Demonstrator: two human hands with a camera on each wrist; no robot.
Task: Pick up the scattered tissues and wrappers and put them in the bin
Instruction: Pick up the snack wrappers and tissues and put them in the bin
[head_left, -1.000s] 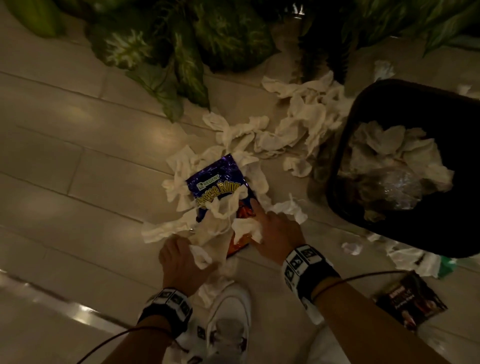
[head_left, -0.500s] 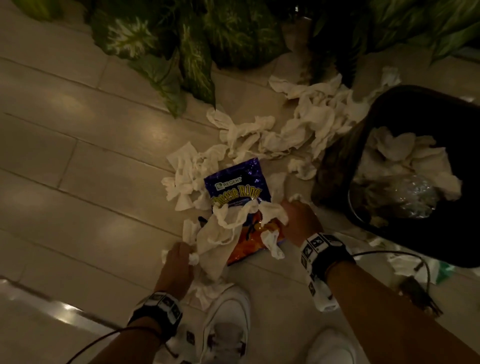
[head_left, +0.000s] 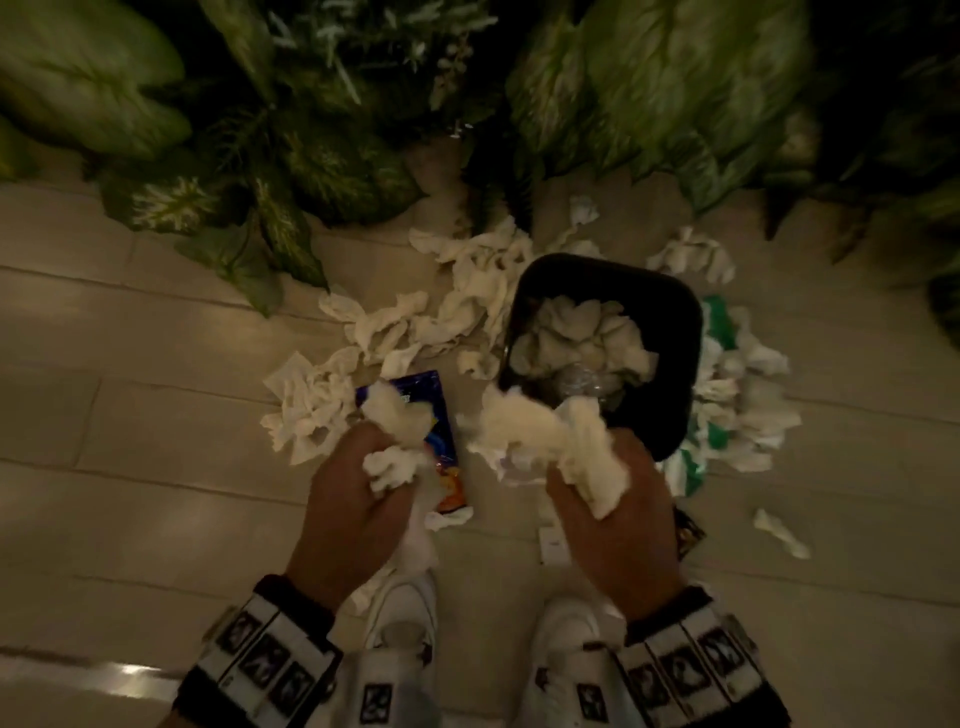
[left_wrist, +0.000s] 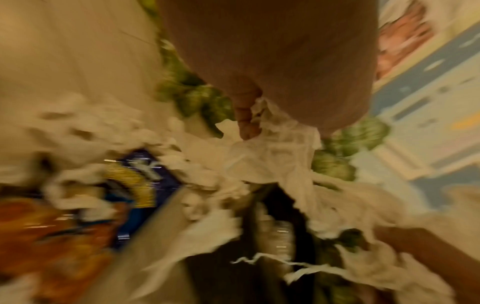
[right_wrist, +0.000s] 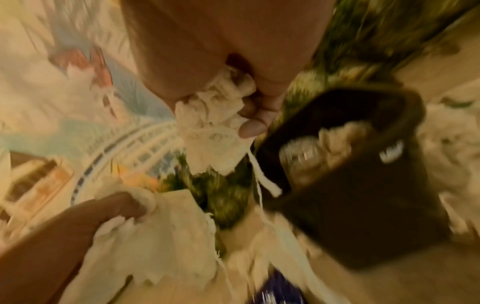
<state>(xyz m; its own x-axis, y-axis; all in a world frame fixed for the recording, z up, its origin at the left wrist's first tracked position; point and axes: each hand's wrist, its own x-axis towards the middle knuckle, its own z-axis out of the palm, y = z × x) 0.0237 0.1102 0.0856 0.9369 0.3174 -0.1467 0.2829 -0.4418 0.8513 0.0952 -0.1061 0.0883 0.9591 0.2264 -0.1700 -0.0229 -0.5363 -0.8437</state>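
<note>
Both hands are raised above the floor, each clutching white tissues. My left hand (head_left: 358, 499) grips a crumpled wad of tissues (head_left: 395, 441) over the blue and orange snack bag (head_left: 439, 415) lying on the floor. My right hand (head_left: 618, 519) grips a larger bunch of tissues (head_left: 550, 441) just in front of the black bin's (head_left: 675, 332) near rim. The bin holds tissues and a clear plastic bottle. In the left wrist view the thumb (left_wrist: 245, 115) pinches tissue (left_wrist: 272, 150); in the right wrist view the fingers (right_wrist: 257, 115) curl round a wad (right_wrist: 210, 127). More tissues (head_left: 467, 291) lie scattered around the bin.
Large green plants (head_left: 322, 130) line the far side of the tiled floor. Green and white wrappers (head_left: 722, 322) and tissues sit right of the bin, a stray tissue (head_left: 779, 532) further right, a dark packet (head_left: 688, 532) by my right hand. My white shoes (head_left: 405, 623) stand below.
Both hands have closed on tissues and lifted them off the floor, uncovering the snack bag. The view has swung so that the bin sits near the centre.
</note>
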